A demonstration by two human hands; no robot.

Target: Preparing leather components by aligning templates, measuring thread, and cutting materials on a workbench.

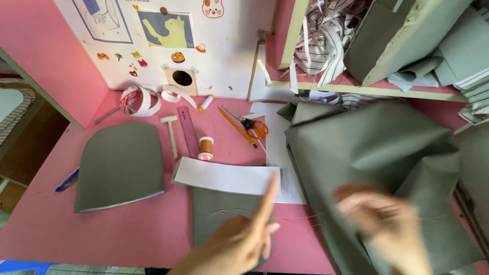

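Here, the left hand (239, 239), forefinger extended and holding nothing, hovers over a grey fabric piece (219, 209) at the pink surface's (127, 229) near edge; the blurred right hand (379, 216), grip unclear, rests on bunched grey cloth (377, 147).

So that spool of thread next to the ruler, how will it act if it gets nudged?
The spool of thread stands upright on its flat end, so a gentle push would probably slide it. A harder knock may tip it, and its round body would then likely roll across the pink table. It looks small and probably light.
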